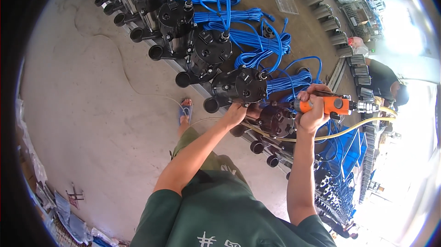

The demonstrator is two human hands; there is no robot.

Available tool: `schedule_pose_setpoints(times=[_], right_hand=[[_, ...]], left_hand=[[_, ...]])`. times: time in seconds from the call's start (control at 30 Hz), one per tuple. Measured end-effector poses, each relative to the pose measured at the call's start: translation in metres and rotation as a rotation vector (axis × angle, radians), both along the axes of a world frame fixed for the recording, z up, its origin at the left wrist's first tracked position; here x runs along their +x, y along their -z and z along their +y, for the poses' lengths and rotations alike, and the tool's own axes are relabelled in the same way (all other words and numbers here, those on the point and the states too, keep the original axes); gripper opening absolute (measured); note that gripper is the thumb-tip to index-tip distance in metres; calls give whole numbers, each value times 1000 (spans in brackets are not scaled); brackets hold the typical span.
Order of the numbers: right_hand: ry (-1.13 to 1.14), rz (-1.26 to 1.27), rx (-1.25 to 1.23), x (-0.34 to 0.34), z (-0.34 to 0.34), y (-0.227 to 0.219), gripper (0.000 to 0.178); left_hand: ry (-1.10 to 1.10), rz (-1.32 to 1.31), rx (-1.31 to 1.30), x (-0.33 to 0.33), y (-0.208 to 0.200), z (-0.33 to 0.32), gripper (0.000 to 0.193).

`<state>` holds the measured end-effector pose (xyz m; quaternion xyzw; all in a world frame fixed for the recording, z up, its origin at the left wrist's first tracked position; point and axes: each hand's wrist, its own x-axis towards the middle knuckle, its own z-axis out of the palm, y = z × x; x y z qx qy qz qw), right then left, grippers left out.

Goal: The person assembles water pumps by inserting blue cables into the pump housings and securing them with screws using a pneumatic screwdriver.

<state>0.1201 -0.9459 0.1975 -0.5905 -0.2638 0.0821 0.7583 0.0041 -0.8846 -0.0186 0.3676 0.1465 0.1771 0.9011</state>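
In a slanting row stand black submersible pumps with round tops and side outlets. My right hand (313, 111) is wrapped round an orange air screwdriver (336, 105), held sideways with a metal hose fitting at its right end. Its dark nose points left, over the top of a pump (277, 120). My left hand (235, 114) is closed at the side of that pump, low beside the neighbouring pump (245, 85); part of its fingers is hidden. A yellow air hose (349, 129) runs from the right and passes under my right wrist.
Coiled blue cables (289, 82) lie behind the pumps. Metal cylinders (330, 23) line the far side. Another person (385, 79) bends over at the right. A thin hose (126, 75) crosses the floor at left. A clear plastic tray (285, 1) lies further back.
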Motion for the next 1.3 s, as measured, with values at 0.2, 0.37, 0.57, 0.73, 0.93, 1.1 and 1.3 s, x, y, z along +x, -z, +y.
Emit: schedule_pose_setpoints(times=[0.2, 0.37, 0.57, 0.73, 0.93, 1.1, 1.3], right_hand=[[-30, -38, 12, -2, -2, 2, 25], [-57, -148, -64, -6, 2, 1, 23], [-26, -155, -51, -8, -1, -5, 24], [-91, -164, -128, -1, -5, -3, 30], [-171, -93, -87, -5, -2, 5, 21], [-162, -163, -154, -6, 0, 4, 27], [-91, -106, -146, -10, -7, -10, 27]], left_hand=[[34, 99, -82, 6, -2, -7, 38], [30, 163, 143, 21, 28, -15, 36], [44, 96, -62, 10, 3, -7, 33], [-46, 49, -129, 6, 3, -15, 33], [-79, 83, -134, 10, 14, -19, 33], [-84, 105, -153, 7, -3, -16, 30], [-362, 534, 368, -18, -54, -35, 15]])
